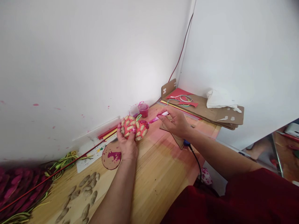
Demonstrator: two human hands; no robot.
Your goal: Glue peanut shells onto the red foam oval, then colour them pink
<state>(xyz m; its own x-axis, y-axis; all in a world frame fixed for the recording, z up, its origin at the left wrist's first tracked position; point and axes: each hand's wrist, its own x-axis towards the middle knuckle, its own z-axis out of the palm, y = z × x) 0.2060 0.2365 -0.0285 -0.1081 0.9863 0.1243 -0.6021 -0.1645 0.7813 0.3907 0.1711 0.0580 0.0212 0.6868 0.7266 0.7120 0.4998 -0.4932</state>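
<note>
My left hand (pixel 128 143) grips a round red craft piece (pixel 136 127) covered with peanut shells, a green loop at its top. In my right hand (pixel 174 121) is a white brush (pixel 163 115) with a pink-stained end. The brush tip meets the right edge of the piece, where some shells are dark pink. Just behind the piece, against the wall, stands a small cup of pink paint (pixel 143 110). A cardboard disc (pixel 111 156) with pink smears lies left of my left wrist.
Loose peanuts (pixel 87 186) lie at the table's near left. Green-yellow strings (pixel 67 158) and a pink-painted piece (pixel 21 189) sit far left. Cardboard (pixel 210 107) with red paper (pixel 181 93) and white tissue (pixel 221 100) occupies the right back. A black cable (pixel 197 158) hangs over the right edge.
</note>
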